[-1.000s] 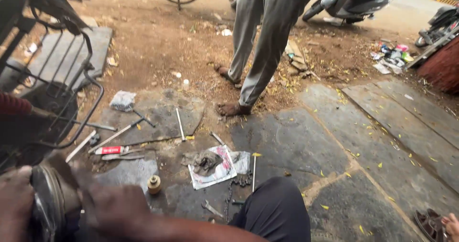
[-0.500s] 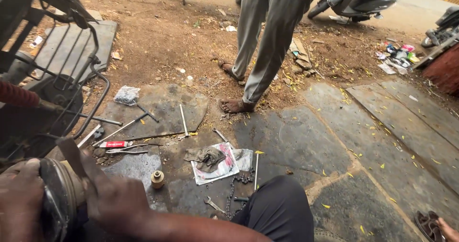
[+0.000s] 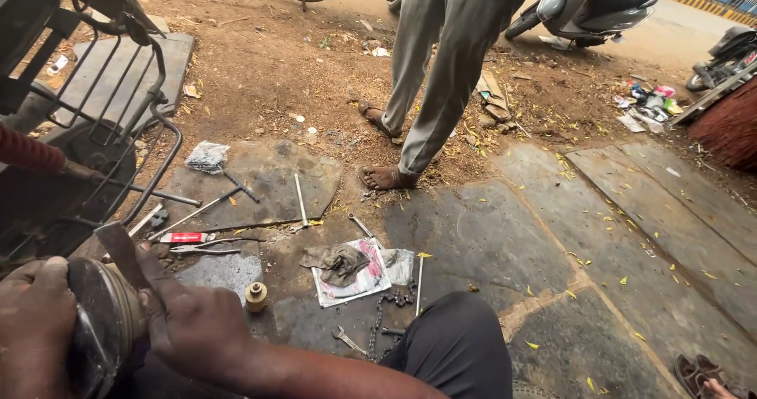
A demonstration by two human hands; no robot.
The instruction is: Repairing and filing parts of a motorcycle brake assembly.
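A round dark metal motor part (image 3: 98, 328) sits at the lower left, gripped from both sides. My left hand (image 3: 31, 320) wraps its left rim, and my right hand (image 3: 189, 320) clasps its right side with the thumb up along a flat metal bracket (image 3: 122, 253). The part belongs to a vehicle with a black tubular rack (image 3: 118, 91) above it. My dark-trousered knee (image 3: 453, 344) rises at the bottom centre.
Tools lie on the stone slabs: a spanner (image 3: 197, 210), rods (image 3: 300, 198), a red-labelled tube (image 3: 183, 238), a small brass piece (image 3: 255, 295), a greasy rag on paper (image 3: 347, 266), a chain (image 3: 386, 308). A person in grey trousers and sandals (image 3: 434, 76) stands beyond, near a scooter (image 3: 591, 5).
The view has shifted and tilted, so the motor part and both hands show higher and larger. My grip on the part looks the same. The standing person stays put.
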